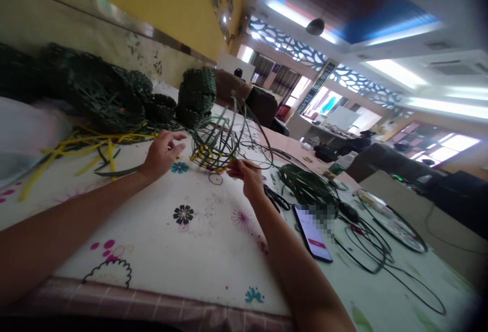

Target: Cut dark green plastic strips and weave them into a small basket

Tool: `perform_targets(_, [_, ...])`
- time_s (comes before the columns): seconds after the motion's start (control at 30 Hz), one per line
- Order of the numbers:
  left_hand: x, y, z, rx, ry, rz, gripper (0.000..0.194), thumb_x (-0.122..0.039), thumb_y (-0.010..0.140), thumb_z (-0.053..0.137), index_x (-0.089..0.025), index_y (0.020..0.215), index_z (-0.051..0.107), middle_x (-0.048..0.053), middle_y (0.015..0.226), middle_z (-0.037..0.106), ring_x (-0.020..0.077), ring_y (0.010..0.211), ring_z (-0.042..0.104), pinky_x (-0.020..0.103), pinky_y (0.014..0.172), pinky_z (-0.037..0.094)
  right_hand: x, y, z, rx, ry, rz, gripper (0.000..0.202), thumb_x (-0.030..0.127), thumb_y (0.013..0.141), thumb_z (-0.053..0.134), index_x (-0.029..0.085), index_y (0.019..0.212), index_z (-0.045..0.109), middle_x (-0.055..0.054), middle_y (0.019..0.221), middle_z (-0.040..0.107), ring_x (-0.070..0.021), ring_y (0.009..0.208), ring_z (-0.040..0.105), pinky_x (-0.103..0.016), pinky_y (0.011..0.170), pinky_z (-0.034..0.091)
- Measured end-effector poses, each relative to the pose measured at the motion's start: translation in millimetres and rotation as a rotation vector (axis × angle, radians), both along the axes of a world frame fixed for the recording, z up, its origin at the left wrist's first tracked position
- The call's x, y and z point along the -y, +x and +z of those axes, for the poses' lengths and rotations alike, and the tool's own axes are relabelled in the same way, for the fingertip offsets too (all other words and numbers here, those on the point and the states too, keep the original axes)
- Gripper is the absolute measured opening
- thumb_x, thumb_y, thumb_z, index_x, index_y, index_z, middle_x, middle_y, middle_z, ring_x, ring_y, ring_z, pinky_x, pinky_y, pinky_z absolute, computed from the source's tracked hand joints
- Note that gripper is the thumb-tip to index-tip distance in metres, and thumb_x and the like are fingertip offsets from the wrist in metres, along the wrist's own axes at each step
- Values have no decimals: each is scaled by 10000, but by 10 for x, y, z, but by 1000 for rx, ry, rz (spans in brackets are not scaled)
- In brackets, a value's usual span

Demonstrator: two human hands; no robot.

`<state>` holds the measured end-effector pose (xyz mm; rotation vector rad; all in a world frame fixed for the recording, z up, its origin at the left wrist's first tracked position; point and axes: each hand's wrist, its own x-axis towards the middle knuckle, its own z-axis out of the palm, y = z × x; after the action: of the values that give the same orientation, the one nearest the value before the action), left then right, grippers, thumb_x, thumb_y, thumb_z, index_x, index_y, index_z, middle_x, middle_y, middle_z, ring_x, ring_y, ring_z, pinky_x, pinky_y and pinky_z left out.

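A half-woven basket (211, 155) of dark green strips with yellow bands around its base stands on the flower-printed tablecloth (213, 261). Long loose strips curve up and out from it. At its right side, my right hand (246, 173) pinches the basket's lower edge between thumb and fingers. My left hand (163, 153) is just left of the basket, apart from it, with its fingers loosely curved and nothing in them. Cut yellow strips (63, 151) and some green ones lie on the cloth left of that hand.
Finished dark green baskets (197, 90) stand at the back left along the wall. To the right are black-handled scissors (277, 200), a phone (312, 233) with a lit screen, coils of green strip (307, 182) and a loose black cable (415, 281). A blurred whitish object (26, 139) is at the far left.
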<state>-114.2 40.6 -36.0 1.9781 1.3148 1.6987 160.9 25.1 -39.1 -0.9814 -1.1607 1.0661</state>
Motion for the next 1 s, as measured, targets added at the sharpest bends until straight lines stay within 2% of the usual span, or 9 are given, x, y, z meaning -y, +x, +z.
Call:
perform_targets(0.13, [-68, 32, -95, -32, -43, -114, 417, -297, 834, 659, -197, 1237, 629, 89, 1211, 586, 166, 904, 600, 302, 756, 545, -55, 108, 18, -71, -30, 34, 372, 474, 668, 829, 143, 779, 701, -93, 746, 775, -201, 596, 734, -293, 566, 600])
perform_targets(0.23, [-34, 95, -98, -101, 0, -166, 518, -337, 851, 668, -248, 1349, 557, 93, 1308, 549, 199, 1031, 598, 362, 856, 555, -50, 120, 52, -92, -41, 61, 356, 454, 664, 842, 138, 763, 711, -93, 721, 773, -205, 598, 739, -290, 574, 605])
perform_targets(0.33, [25, 137, -83, -166, 56, -177, 550, -404, 876, 660, -277, 1394, 525, 94, 1337, 545, 217, 1076, 590, 427, 952, 531, -5, 79, 104, -97, -42, 95, 346, 434, 665, 851, 135, 772, 712, -101, 736, 776, -211, 609, 744, -291, 580, 609])
perform_targets(0.47, [77, 173, -76, -116, 92, -156, 478, -467, 891, 636, -270, 1325, 597, 89, 1248, 564, 224, 1094, 584, 398, 917, 555, 94, -29, 157, -96, -34, 145, 336, 435, 676, 847, 145, 770, 706, -93, 741, 775, -218, 617, 746, -309, 593, 617])
perform_targets(0.6, [39, 175, -105, 4, 79, -103, 322, -418, 876, 658, -219, 1128, 681, 59, 1066, 583, 172, 889, 615, 338, 814, 564, 168, -143, 159, -90, -33, 176, 344, 454, 679, 840, 149, 757, 702, -82, 716, 766, -217, 604, 741, -309, 582, 615])
perform_targets(0.73, [-73, 145, -168, 57, 64, -66, 218, -364, 836, 689, -198, 977, 688, 24, 920, 589, 147, 786, 587, 295, 748, 533, 177, -218, 137, -87, -32, 181, 374, 476, 656, 848, 148, 756, 698, -75, 695, 757, -214, 589, 735, -315, 579, 619])
perform_targets(0.9, [-133, 110, -179, 49, 25, -97, 273, -410, 825, 686, -189, 985, 683, 28, 912, 588, 149, 757, 579, 302, 729, 527, 156, -247, 121, -94, 2, 144, 403, 489, 621, 865, 156, 755, 681, -43, 652, 739, -197, 532, 710, -322, 557, 622])
perform_targets(1.0, [-38, 94, -90, -50, 70, -65, 327, -432, 839, 677, -211, 1080, 672, 62, 1031, 590, 194, 884, 597, 362, 818, 537, 170, -257, 119, -108, 30, 122, 400, 490, 629, 862, 163, 751, 668, -35, 675, 742, -196, 551, 717, -334, 581, 635])
